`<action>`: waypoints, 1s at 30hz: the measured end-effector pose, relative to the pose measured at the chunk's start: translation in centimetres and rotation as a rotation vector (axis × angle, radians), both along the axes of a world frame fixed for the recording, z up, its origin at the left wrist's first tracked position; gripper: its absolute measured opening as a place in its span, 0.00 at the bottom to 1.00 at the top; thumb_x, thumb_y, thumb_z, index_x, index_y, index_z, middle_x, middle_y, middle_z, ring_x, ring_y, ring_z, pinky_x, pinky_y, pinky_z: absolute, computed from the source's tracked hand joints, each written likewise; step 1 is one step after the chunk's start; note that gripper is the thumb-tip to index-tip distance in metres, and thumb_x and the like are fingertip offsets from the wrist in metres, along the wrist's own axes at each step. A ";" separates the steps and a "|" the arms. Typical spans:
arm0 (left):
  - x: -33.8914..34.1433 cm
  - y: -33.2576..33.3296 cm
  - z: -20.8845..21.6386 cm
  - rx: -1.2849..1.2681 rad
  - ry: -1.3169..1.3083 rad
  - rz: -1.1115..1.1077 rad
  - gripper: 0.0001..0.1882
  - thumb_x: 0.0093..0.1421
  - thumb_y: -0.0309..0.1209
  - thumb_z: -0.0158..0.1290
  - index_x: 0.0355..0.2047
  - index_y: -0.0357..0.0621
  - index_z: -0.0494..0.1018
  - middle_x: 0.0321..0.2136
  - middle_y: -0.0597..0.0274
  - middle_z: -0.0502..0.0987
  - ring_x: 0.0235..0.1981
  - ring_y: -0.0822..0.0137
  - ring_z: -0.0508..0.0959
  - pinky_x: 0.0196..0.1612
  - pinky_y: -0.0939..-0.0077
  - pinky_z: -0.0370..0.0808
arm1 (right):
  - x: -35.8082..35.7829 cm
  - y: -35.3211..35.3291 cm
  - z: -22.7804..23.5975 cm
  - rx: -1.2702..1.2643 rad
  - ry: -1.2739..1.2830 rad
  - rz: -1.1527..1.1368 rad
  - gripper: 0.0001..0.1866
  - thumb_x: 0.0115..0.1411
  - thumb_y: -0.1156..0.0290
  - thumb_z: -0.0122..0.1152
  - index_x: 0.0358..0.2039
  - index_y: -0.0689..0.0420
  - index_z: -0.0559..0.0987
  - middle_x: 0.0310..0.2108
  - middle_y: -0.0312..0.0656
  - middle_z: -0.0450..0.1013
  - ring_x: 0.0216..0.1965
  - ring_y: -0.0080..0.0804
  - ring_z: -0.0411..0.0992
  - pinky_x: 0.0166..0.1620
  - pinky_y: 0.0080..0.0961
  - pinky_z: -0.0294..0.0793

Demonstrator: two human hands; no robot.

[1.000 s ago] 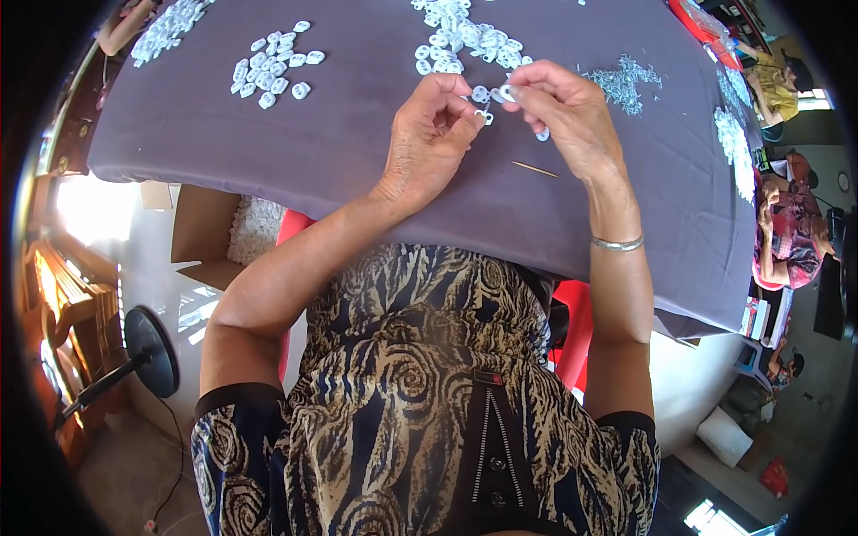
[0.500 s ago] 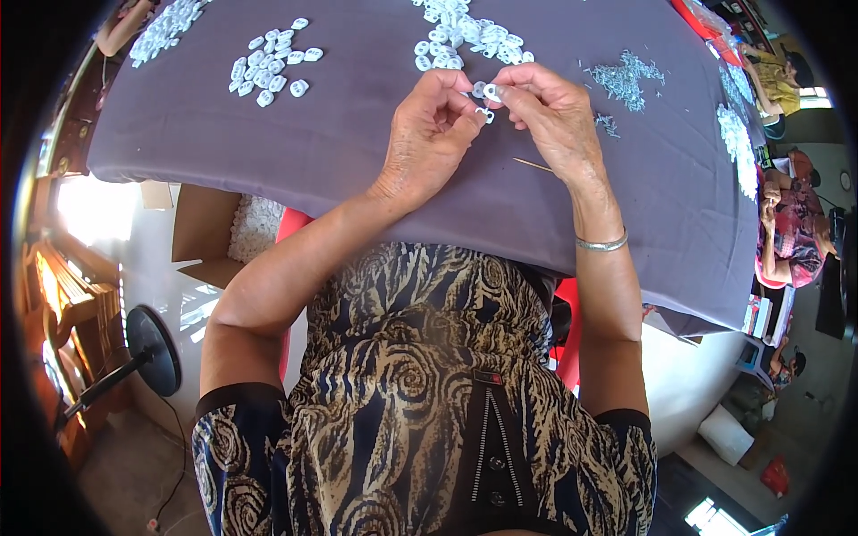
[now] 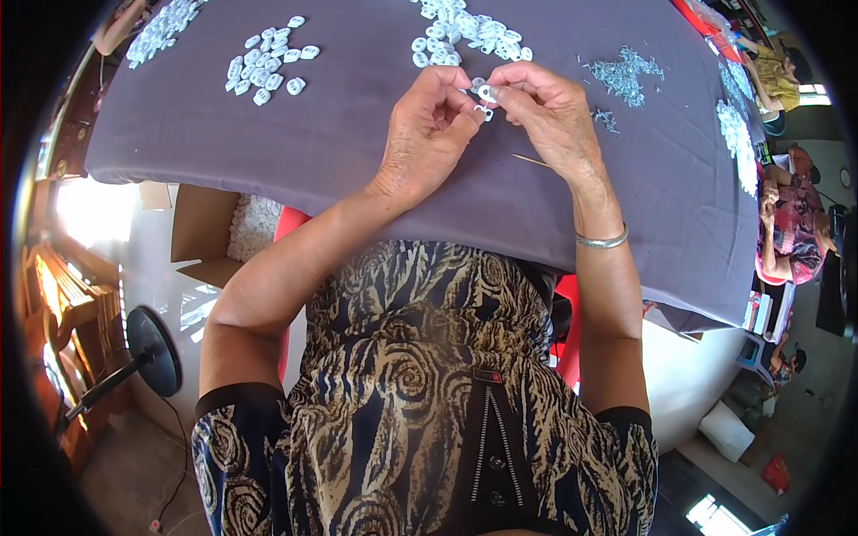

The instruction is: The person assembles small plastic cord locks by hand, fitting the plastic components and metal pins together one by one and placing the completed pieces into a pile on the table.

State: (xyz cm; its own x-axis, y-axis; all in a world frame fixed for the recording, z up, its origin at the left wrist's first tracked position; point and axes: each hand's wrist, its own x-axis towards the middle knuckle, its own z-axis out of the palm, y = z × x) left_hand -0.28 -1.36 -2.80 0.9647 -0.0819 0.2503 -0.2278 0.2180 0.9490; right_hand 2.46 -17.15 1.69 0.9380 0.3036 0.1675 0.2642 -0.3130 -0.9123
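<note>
Over the tablecloth my two hands meet, fingertips almost touching. My left hand (image 3: 427, 134) is closed in a pinch on a small white plastic piece with an opening (image 3: 483, 113). Between the thumb and fingers of my right hand (image 3: 556, 121) is another small white plastic piece, ring-like (image 3: 485, 93). The two pieces sit very close together; whether they are joined I cannot tell. A thin wooden stick (image 3: 531, 160) pokes out beside my right wrist, its other end not visible. Just beyond my fingers lies a heap of similar white pieces (image 3: 456, 34).
A smaller white group (image 3: 265, 62) lies at left, a larger heap (image 3: 165, 31) at far left. Tiny shiny metal-looking bits (image 3: 624, 76) are scattered at right. Below the table's left edge stands a cardboard box (image 3: 201, 223) of white pieces, near a black fan (image 3: 154, 350). Other people sit at right.
Both hands stay nearly in place, still pinching the white pieces. The view has shifted very slightly; little else differs.
</note>
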 end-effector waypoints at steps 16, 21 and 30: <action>0.1 0.3 -0.1 0.008 0.011 0.012 0.14 0.55 0.18 0.52 0.42 0.40 0.65 0.25 0.68 0.72 0.25 0.80 0.70 0.28 0.85 0.70 | 0.1 0.1 -0.9 -0.051 -0.074 0.017 0.05 0.54 0.75 0.57 0.32 0.58 0.78 0.18 0.28 0.69 0.21 0.12 0.63 0.24 0.14 0.63; 0.0 0.4 0.3 -0.087 0.101 -0.007 0.14 0.55 0.19 0.52 0.42 0.40 0.65 0.26 0.66 0.73 0.26 0.77 0.71 0.30 0.82 0.71 | 0.1 -0.1 -1.1 -0.040 -0.096 0.037 0.05 0.51 0.75 0.59 0.31 0.58 0.77 0.18 0.29 0.69 0.20 0.13 0.64 0.24 0.15 0.65; -0.2 0.9 2.0 -0.137 0.241 -0.095 0.12 0.54 0.22 0.54 0.39 0.43 0.67 0.25 0.66 0.75 0.26 0.79 0.72 0.28 0.84 0.69 | -1.2 0.1 1.1 -0.230 -0.182 0.080 0.13 0.45 0.82 0.65 0.34 0.58 0.77 0.23 0.28 0.69 0.23 0.12 0.64 0.27 0.12 0.67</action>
